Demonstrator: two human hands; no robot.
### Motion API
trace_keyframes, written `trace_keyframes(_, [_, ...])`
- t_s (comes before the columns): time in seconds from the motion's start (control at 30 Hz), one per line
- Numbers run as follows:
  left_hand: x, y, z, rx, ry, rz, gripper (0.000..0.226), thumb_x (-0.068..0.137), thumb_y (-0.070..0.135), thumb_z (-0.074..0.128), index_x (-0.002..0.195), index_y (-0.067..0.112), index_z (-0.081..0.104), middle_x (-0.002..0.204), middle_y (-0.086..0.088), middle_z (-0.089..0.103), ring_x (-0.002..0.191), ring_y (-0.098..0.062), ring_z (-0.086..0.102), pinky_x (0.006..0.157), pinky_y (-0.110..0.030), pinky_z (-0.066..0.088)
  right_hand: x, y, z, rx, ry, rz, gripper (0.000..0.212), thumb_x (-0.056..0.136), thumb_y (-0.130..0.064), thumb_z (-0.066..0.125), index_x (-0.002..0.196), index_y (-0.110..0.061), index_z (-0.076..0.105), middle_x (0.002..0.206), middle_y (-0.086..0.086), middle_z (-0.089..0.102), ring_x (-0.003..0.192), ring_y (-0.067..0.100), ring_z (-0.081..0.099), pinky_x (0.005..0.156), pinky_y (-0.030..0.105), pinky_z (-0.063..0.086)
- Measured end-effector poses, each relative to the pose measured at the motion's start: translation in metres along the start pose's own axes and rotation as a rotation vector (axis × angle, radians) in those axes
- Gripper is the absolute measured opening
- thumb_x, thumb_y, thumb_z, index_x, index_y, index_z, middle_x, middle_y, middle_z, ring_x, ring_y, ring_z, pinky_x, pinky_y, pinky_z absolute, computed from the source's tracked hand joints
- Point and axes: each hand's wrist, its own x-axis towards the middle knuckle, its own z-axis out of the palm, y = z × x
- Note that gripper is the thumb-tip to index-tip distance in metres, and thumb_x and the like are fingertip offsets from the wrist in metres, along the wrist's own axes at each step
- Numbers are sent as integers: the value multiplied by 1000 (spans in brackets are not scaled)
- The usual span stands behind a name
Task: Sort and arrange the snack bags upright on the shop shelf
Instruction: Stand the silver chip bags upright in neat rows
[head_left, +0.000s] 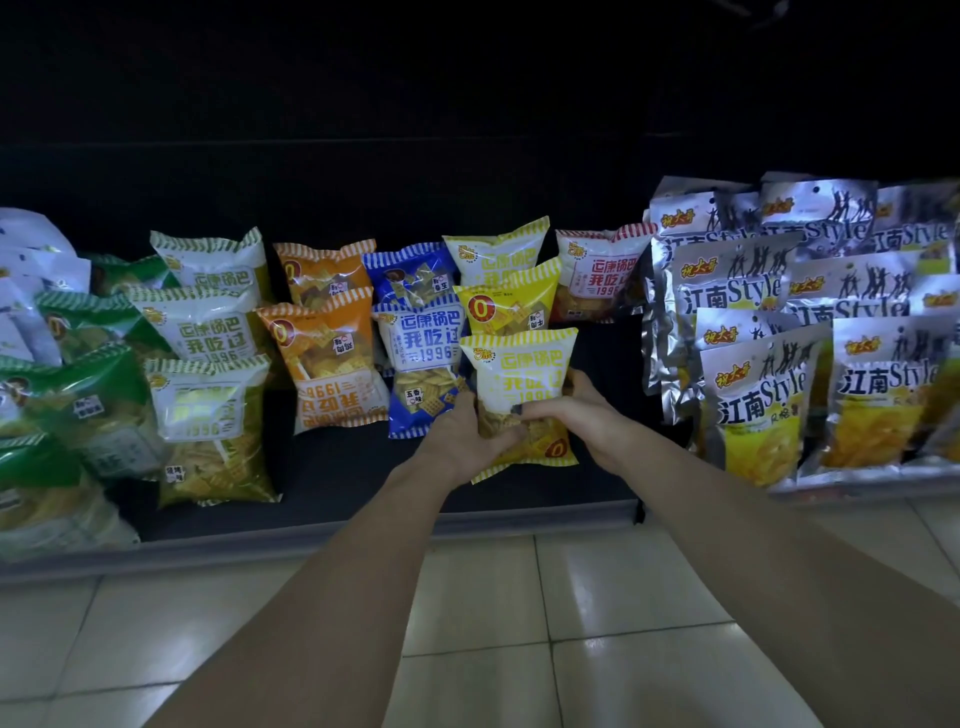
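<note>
Head view: both hands grasp the yellow-striped snack bag (519, 384) upright at the front of the dark shelf (332, 483); the left hand (462, 431) curls its fingers round the lower left edge, the right hand (576, 410) pinches the right side. Blue bag (421, 364) stands just beside it, silver bags (763, 395) farther right.

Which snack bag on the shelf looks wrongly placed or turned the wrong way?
The front orange bag stands upside down: its print reads inverted, unlike its neighbours. Both the left hand and the right hand hold the yellow bag, which tilts slightly.
</note>
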Motion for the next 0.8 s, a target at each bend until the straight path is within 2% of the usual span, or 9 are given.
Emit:
trace_keyframes(0.17, [-7,1,3,-12,72,34,71,84,55,75,134,16,43,128,-5,59,118,-23,56,94,-38,49,-12,-3,-4,9,79,8,110,77,-28,87,161,-19,16,148,7,47,130,22,48,98,32,39])
trace_keyframes(0.27, [-19,0,-4,48,110,14,80,82,58,76,137,13,40,131,-9,57,122,-27,55,97,-42,48,-22,-6,-8,70,120,10,109,80,-29,85,161,-18,14,152,11,44,136,26,46,99,32,37])
trace_keyframes(0.37, [-31,-1,-14,75,131,-33,86,80,61,76,142,15,38,136,-9,55,125,-26,54,99,-39,48,-29,-8,-11,85,133,3,109,80,-33,85,161,-18,14,156,13,39,138,27,45,101,33,39])
trace_keyframes(0.5, [-48,10,-23,143,146,-85,92,79,63,75,147,13,37,142,-9,54,128,-25,53,105,-40,46,-32,0,-19,30,209,-76,106,78,-40,85,160,-20,19,158,11,36,140,27,43,109,37,41])
trace_keyframes(0.63, [-66,25,-29,217,207,-148,100,67,79,68,140,17,41,131,-7,60,122,-26,57,101,-42,49,-37,7,-25,-5,236,-177,100,78,-44,83,156,-21,25,155,8,38,136,25,46,104,38,44])
trace_keyframes(0.73, [-94,41,-30,218,267,-213,76,83,57,74,138,15,43,128,-3,58,119,-21,55,97,-32,45,-50,0,-20,34,214,-210,94,80,-44,80,154,-19,28,151,7,40,131,25,49,100,39,46])
trace_keyframes(0.8, [-113,49,-31,250,296,-268,79,86,54,73,144,13,39,139,-8,53,128,-25,51,103,-34,43,-62,-5,-14,19,214,-260,83,81,-41,78,148,-18,35,143,5,42,124,24,50,95,37,44])
